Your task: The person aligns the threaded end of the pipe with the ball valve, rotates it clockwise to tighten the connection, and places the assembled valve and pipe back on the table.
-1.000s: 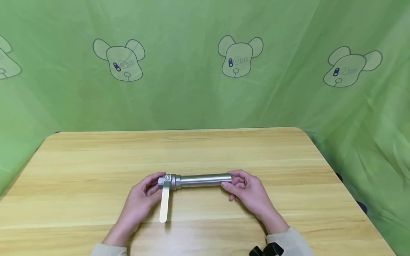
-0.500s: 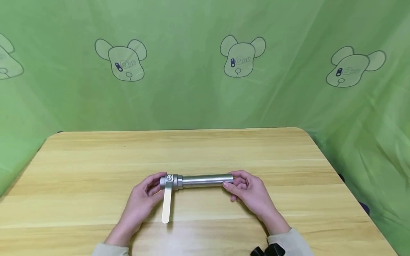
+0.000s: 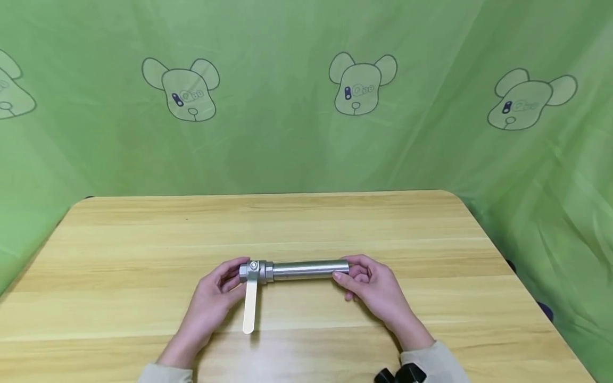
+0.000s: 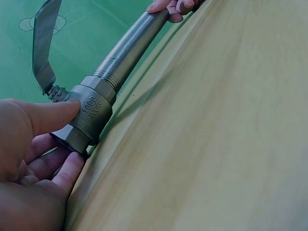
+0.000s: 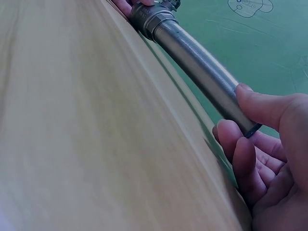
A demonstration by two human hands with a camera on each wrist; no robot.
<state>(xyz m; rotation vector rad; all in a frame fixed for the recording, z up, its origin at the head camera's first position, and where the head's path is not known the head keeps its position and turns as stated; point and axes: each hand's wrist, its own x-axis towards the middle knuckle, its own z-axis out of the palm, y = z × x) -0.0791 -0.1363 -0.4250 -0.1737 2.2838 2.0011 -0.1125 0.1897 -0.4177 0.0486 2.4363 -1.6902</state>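
Observation:
A metal ball valve [image 3: 261, 271] with a flat lever handle [image 3: 250, 308] is joined to a straight steel pipe [image 3: 311, 269], and the two lie crosswise in front of me in the head view. The left hand [image 3: 210, 298] grips the valve's hexagonal end, thumb on the body marked "1000 WOG" in the left wrist view. At the other end, my right hand [image 3: 375, 290] pinches the pipe between thumb and fingers. The lever points toward me. Threads show where the pipe enters the valve [image 4: 89, 108]. In the wrist views the assembly appears held slightly above the table.
A light wood-grain table [image 3: 143, 244] with rounded far corners spreads beneath the hands. Behind it and along its sides hangs a green curtain [image 3: 273, 143] printed with bear-like heads. A black device [image 3: 402, 374] sits by the right sleeve.
The whole head view shifted slightly to the right between the first frame and the second. Both hands keep the same hold on the valve and pipe.

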